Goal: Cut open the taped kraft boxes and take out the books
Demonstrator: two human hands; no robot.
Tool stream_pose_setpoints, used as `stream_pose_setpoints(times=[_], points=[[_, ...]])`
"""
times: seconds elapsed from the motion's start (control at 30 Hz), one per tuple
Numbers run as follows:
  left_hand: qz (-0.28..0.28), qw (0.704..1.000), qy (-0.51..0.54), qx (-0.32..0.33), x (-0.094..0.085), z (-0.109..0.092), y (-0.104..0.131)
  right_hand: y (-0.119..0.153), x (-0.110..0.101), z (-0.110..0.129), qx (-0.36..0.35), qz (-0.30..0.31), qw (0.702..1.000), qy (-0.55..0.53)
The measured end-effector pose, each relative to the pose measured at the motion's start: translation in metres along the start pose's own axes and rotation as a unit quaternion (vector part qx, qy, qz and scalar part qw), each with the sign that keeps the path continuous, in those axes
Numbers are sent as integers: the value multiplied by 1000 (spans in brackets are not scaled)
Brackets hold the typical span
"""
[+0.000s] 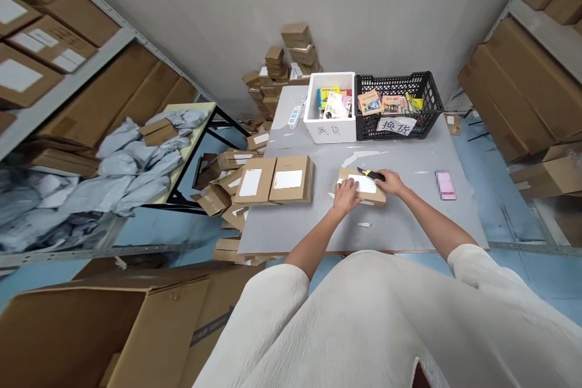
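Tabletop (pixel 295 231), left hand (pixel 346 195) palm-down on box (pixel 376 197)

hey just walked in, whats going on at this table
A person's left hand rests on a small cardboard box on the grey table, while the right hand holds a black-and-yellow cutter near its far edge. Other labelled boxes sit to the left. Behind, a white bin and black crate hold books.

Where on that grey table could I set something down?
Bare patches lie between the paired cartons and the box under the left hand, and between the black crate and pink item. The far side is crowded: white bin and crate stand side by side.
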State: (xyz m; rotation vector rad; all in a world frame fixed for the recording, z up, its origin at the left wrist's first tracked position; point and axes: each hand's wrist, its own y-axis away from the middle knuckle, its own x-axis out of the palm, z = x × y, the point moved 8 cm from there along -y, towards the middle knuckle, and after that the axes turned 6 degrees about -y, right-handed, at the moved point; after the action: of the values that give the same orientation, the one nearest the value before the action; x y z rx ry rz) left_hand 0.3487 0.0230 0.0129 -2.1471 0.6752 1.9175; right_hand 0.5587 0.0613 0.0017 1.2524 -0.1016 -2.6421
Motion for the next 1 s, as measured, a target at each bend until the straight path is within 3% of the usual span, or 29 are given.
stream_pose_setpoints(times=[0.13,0.3,0.43,0.57,0.67,0.77,0.9,1.0], points=[[14,998,1,-58,-1,18,-5,25,-7,-15,45,-34,998,-34],[56,997,30,-42,3,23,-18,59,4,-20,88,-41,986,-139],[37,995,47,-74,0,14,-27,71,15,-18,83,-40,975,-202],[-17,992,58,-112,-5,-13,-34,68,2,-36,112,-97,966,-214],[9,992,77,-98,6,-43,-39,60,-13,-50,128,-135,958,-220],[43,992,74,-96,18,-59,-42,50,-20,-58,130,-154,953,-226],[109,992,57,-23,29,-61,-45,42,-21,-63,130,-175,945,-243],[128,989,51,54,28,-53,-43,40,-16,-63,136,-163,939,-269]])
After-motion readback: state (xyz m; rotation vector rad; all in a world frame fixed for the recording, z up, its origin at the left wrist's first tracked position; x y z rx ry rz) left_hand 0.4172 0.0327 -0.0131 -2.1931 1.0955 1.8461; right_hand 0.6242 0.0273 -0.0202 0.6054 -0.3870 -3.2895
